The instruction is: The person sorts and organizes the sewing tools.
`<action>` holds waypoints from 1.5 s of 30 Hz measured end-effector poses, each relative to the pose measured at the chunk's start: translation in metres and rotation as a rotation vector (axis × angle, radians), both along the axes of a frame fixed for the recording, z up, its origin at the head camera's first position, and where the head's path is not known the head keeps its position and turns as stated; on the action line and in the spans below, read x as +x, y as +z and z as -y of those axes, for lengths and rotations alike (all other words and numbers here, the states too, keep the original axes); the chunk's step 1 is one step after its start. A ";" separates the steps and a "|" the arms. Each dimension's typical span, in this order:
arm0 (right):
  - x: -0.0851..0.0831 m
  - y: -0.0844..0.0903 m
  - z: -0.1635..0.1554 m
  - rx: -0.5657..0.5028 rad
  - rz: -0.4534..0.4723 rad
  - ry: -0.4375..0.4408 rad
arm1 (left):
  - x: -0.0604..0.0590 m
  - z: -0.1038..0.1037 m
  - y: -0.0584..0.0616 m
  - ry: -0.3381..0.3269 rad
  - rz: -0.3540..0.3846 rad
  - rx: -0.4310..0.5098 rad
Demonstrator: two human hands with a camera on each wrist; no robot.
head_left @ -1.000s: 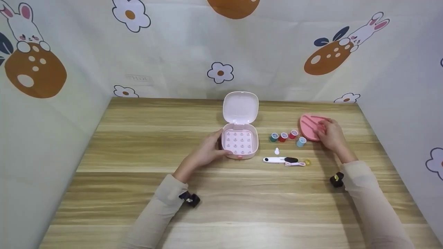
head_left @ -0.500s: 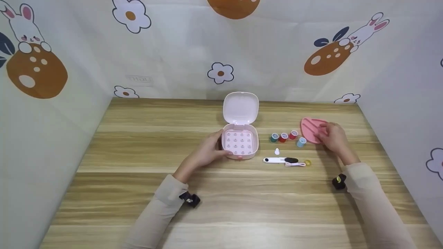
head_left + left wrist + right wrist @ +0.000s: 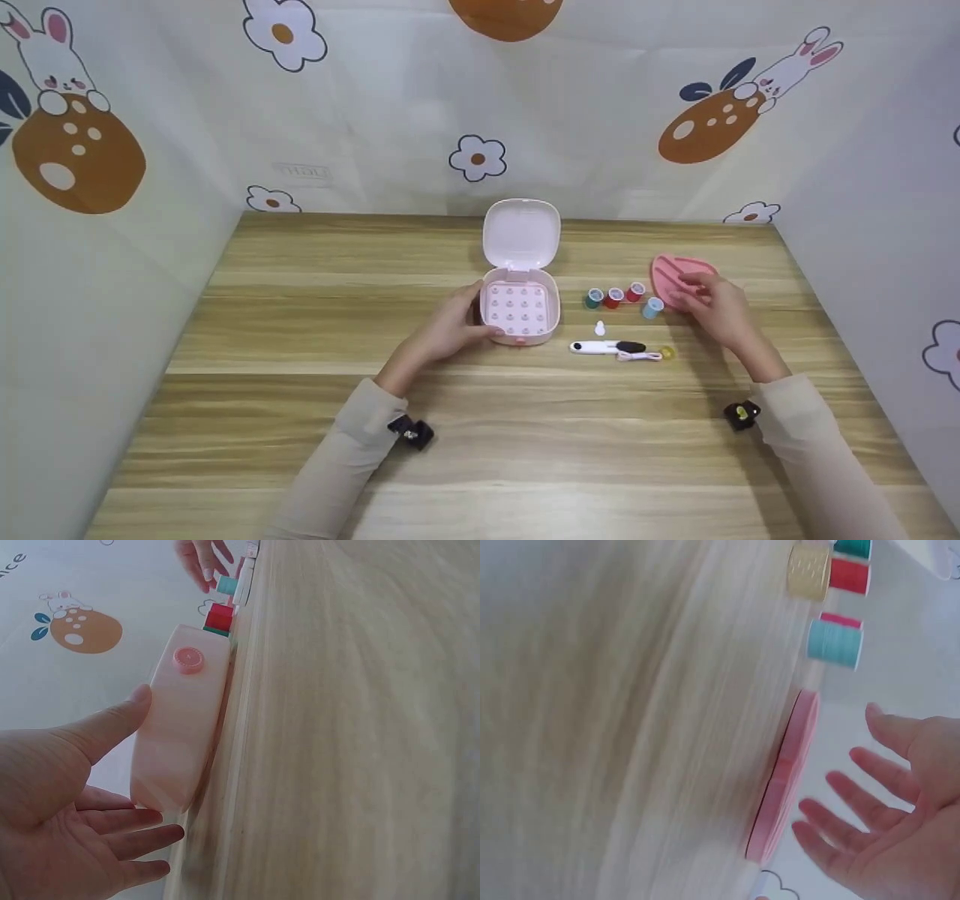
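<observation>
On the worktop (image 3: pixel 300 420), the left hand (image 3: pixel 450 330) is bracing the open box (image 3: pixel 520 311), fingers relaxed against its side. The right hand (image 3: pixel 716 304) is hovering spread over the pink tray (image 3: pixel 671 271), gripping nothing. Judged next: closing on the tray's edge.

Spools (image 3: pixel 622 298) between open case (image 3: pixel 520 311) and tray (image 3: pixel 673 276).

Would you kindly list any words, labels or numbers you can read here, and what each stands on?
"nce": tail of a cut-off word on the backdrop, left wrist view.
Faint grey lettering on the back wall, head view: too blurred to read.
The pink box, thread spools and snips show no text.
</observation>
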State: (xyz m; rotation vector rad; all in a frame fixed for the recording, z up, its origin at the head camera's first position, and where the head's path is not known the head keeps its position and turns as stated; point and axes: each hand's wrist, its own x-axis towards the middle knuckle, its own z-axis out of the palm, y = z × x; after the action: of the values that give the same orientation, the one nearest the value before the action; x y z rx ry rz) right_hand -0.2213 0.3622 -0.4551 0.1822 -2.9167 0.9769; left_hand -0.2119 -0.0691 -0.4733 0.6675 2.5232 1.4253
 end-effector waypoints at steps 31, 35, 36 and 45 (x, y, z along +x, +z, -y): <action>0.006 -0.015 0.013 -0.027 -0.013 0.086 | -0.001 0.000 -0.001 0.002 0.042 0.012; 0.006 -0.010 0.015 -0.039 -0.019 0.087 | -0.001 0.000 -0.002 -0.002 0.032 0.019; 0.007 -0.009 0.015 -0.039 -0.022 0.086 | -0.001 0.000 -0.002 -0.001 0.028 0.019; 0.005 0.007 0.023 -0.039 0.000 0.042 | -0.002 0.001 -0.003 -0.019 -0.013 0.021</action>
State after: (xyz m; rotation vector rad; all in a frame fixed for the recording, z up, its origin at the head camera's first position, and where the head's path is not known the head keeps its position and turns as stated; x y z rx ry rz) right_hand -0.2164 0.3394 -0.4483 0.2419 -2.9032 1.0383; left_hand -0.2136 -0.0697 -0.4767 0.7051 2.5083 1.4483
